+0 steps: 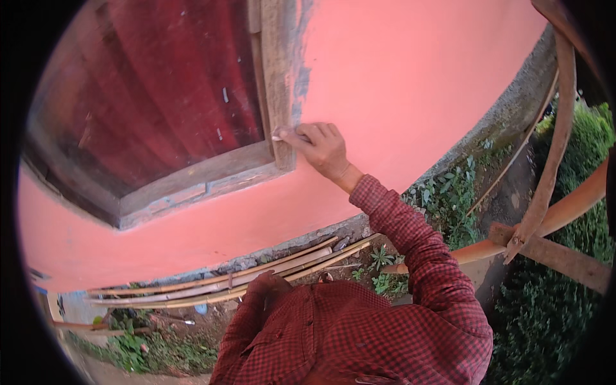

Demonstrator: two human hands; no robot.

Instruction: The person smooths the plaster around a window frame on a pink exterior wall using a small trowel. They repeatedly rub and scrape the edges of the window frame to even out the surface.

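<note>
My right hand is raised against the wooden window frame, near its lower right corner. Its fingers are curled and pressed together, and a small pale spot shows at the fingertips; what they hold, if anything, I cannot make out. The frame is weathered, bare wood, with grey smears along its outer edge beside the pink wall. Low by my body, my left hand hangs in front of the bamboo poles; its fingers are too dark and turned away to read.
Behind the window glass hangs a dark red curtain. Several long bamboo poles lie along the wall's foot. On the right, wooden poles cross at a joint, with green shrubs beyond. Weeds grow by the wall's corner.
</note>
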